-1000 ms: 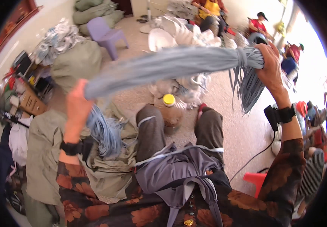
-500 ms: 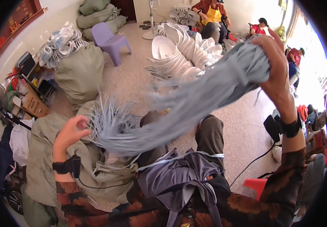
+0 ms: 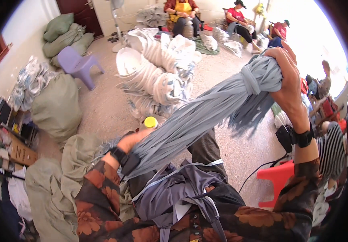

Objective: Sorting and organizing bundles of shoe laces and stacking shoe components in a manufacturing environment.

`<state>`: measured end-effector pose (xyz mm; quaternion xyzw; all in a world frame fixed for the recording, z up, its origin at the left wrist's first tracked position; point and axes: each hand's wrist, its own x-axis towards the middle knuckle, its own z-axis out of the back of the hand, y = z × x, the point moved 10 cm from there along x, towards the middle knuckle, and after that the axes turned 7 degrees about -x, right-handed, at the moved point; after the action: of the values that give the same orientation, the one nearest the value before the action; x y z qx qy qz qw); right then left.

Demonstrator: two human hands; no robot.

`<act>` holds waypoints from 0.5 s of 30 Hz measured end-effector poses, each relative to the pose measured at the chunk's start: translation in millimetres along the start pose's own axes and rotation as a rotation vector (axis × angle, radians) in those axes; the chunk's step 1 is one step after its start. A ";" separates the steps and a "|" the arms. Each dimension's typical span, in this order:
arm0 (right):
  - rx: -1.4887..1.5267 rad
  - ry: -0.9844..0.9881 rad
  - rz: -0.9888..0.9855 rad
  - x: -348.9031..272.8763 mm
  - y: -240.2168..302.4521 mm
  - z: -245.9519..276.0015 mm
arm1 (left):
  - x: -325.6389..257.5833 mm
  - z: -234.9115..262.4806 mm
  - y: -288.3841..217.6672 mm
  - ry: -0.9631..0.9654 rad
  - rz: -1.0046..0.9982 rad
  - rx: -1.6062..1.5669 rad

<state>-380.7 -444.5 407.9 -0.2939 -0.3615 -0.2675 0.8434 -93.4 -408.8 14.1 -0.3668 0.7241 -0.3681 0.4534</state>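
A long bundle of grey-blue cords (image 3: pixel 206 103) stretches slantwise across my lap. My right hand (image 3: pixel 290 82), raised at the right, is closed round its upper end, just above a band of the same cord tied round the bundle. Shorter ends dangle below that band. My left hand (image 3: pixel 133 139) is low at the left, by the lower part of the strands, which hide its fingers. On my lap lies bunched dark grey cloth (image 3: pixel 168 191) with a pale blue tie.
Stacked white shoe-shaped pieces (image 3: pixel 145 76) stand ahead, near a yellow lid (image 3: pixel 150 122). Green sacks (image 3: pixel 57 107) and a purple chair (image 3: pixel 79 64) are at left, a red stool (image 3: pixel 277 181) at right. Several people sit far off, one in a yellow apron (image 3: pixel 183 8).
The strands have swung from a blurred, drooping curve into a straighter slant. My left hand has moved right to the strands. The view has shifted, and my right hand still grips the upper end.
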 end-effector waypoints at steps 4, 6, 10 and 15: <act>0.020 0.046 -0.197 -52.0 -73.7 -43.2 | -69.1 -50.9 59.7 0.577 0.158 0.491; -0.025 0.171 -0.283 -94.6 -106.8 -80.5 | -111.1 -37.1 79.8 0.216 0.617 -0.336; 0.065 0.303 -0.391 -159.5 -109.2 -154.6 | -187.6 -83.4 67.5 0.499 0.470 -0.219; 0.167 0.364 -0.432 -168.8 -79.5 -200.0 | -224.4 -75.1 30.0 0.212 0.494 0.123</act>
<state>-443.4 -596.4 189.3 -0.0869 -0.2791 -0.4584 0.8393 -97.1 -185.9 98.8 -0.1104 0.8112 -0.3262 0.4727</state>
